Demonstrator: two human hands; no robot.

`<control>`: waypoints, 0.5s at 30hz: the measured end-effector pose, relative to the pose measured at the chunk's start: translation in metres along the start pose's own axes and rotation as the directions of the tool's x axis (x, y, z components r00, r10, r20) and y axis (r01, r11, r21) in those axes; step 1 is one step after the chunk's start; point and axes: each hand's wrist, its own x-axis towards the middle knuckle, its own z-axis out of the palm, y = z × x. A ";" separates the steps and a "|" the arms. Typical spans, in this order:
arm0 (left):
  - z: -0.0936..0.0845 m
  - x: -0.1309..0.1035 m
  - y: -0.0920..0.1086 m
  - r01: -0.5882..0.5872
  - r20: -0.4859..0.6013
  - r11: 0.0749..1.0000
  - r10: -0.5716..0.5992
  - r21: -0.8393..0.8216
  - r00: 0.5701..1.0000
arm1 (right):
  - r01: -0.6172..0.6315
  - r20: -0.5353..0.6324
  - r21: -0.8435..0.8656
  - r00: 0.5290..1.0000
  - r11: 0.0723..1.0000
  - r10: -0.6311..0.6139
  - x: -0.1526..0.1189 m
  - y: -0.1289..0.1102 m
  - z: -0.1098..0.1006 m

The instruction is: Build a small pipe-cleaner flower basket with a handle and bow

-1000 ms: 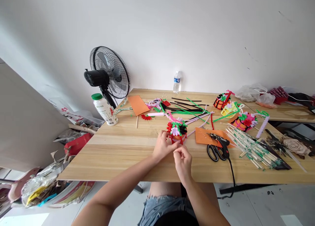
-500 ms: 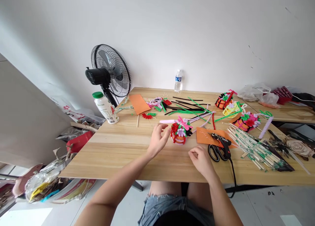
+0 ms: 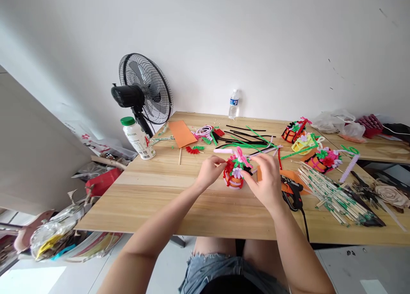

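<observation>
A small pipe-cleaner flower basket (image 3: 235,182) stands upright on the table in front of me. It has an orange body with red and lilac trim, topped by red, lilac, green, pink and black flowers, and a pale pink handle sticks out to the left. At its left edge my left hand (image 3: 209,173) is closed, thumb and fingertips together at the red flower. My right hand (image 3: 266,179) curves around the right side with thumb and fingers apart, near the lilac and black flowers. It partly hides the black flower and the orange sheet behind.
Loose black, green and lilac pipe cleaners (image 3: 245,138) lie behind the basket. To the right are a glue gun (image 3: 293,187), bundled sticks (image 3: 333,196) and several finished baskets (image 3: 322,159). A white bottle (image 3: 138,140) and a fan (image 3: 145,89) stand left, a water bottle (image 3: 233,104) at the back.
My right hand has moved up and forward from the table's front to the basket's right side, its fingers spreading. My left hand has shifted right, its fingertips closing at the red flower.
</observation>
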 end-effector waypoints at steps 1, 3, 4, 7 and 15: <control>0.002 0.000 -0.001 0.004 -0.004 1.000 -0.004 0.010 1.000 | 0.031 0.018 -0.019 0.999 0.999 -0.030 0.007 0.000 0.005; 0.005 -0.001 -0.002 0.010 -0.017 1.000 -0.010 0.025 1.000 | 0.046 0.043 -0.043 0.998 0.998 -0.044 0.016 -0.001 0.012; 0.006 -0.001 -0.001 0.013 -0.024 1.000 -0.012 0.028 1.000 | 0.039 0.042 -0.047 0.998 0.998 -0.037 0.019 -0.001 0.015; 0.007 -0.002 0.000 0.025 -0.035 1.000 -0.025 0.011 0.999 | 0.005 0.018 -0.039 1.000 0.999 -0.005 0.021 -0.002 0.018; 0.001 -0.001 -0.004 0.126 -0.013 0.948 -0.135 -0.292 0.991 | 0.004 -0.003 -0.068 1.000 0.998 -0.004 0.028 0.001 0.017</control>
